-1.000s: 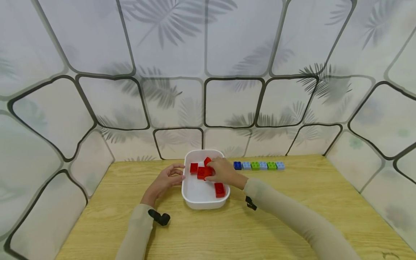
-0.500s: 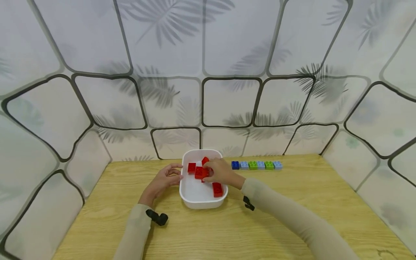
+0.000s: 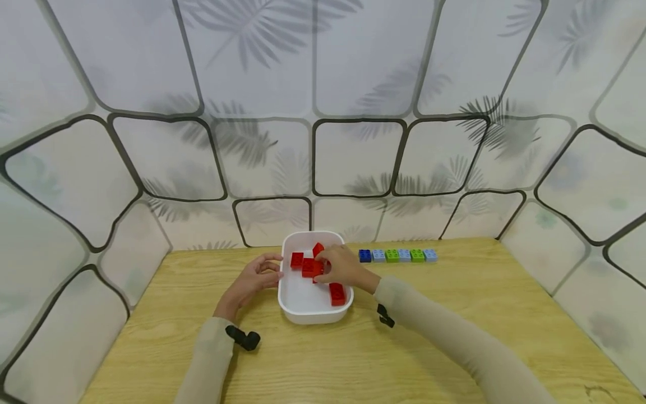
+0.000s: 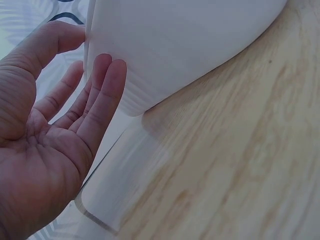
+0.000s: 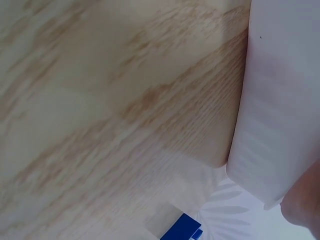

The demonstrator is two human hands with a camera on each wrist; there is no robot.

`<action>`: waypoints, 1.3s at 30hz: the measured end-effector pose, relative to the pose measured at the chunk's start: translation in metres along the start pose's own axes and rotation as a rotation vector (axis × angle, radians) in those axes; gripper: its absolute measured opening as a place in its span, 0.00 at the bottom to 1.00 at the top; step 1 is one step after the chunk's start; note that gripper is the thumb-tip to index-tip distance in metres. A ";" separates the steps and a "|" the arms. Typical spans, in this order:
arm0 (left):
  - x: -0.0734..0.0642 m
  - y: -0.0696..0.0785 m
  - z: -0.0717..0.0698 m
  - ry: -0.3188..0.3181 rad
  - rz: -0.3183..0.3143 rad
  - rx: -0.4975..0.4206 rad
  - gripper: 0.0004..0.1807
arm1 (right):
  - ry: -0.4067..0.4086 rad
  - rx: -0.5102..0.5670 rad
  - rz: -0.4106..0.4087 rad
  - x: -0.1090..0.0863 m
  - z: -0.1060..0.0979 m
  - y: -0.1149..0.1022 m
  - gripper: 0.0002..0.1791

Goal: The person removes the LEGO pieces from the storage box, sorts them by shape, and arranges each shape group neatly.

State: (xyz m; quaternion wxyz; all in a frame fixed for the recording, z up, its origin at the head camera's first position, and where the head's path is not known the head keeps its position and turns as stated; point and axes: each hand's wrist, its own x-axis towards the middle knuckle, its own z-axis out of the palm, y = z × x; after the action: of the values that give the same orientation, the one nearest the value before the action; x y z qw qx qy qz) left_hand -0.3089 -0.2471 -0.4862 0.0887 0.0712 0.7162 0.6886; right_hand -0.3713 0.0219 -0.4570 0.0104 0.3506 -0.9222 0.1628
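Now the right hand (image 3: 345, 266) pinches a red brick (image 3: 317, 269) inside the white tray (image 3: 313, 318); the left hand (image 3: 254, 280) touches its wall, fingers relaxed. That brick looks light, stiff, best gripped by opposite sides.

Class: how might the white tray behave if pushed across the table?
The white tray would probably slide rather than tip: its base sits flat on the table. Smooth, thin walls suggest light, fairly stiff plastic. Scattered red bricks inside might shift.

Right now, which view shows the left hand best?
Left wrist: the left hand appears large, its fingers plain by the white tray. Head shows it whole but small; right wrist, not at all.
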 end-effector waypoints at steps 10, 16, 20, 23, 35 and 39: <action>0.000 0.000 0.000 -0.008 -0.002 0.002 0.30 | 0.035 0.041 -0.023 -0.002 -0.001 0.001 0.26; 0.000 0.001 -0.001 -0.005 0.004 0.001 0.29 | 0.051 0.084 -0.038 -0.001 -0.002 0.002 0.26; -0.001 0.001 0.000 0.007 -0.004 0.003 0.29 | 0.055 0.133 -0.059 -0.001 -0.003 0.003 0.26; -0.001 0.000 0.001 0.003 -0.011 0.004 0.29 | 0.046 0.179 -0.069 -0.002 -0.003 0.004 0.25; -0.003 0.000 0.000 0.001 0.004 -0.022 0.29 | 0.043 0.412 -0.104 -0.010 -0.021 0.000 0.26; -0.002 0.000 0.001 -0.003 0.001 -0.021 0.30 | 0.054 0.423 -0.100 -0.015 -0.026 0.000 0.26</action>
State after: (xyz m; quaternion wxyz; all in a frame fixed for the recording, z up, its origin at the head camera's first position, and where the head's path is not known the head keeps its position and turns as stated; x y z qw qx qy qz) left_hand -0.3062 -0.2463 -0.4860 0.0903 0.0716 0.7087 0.6961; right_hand -0.3623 0.0398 -0.4340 -0.0309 0.3858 -0.8484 0.3612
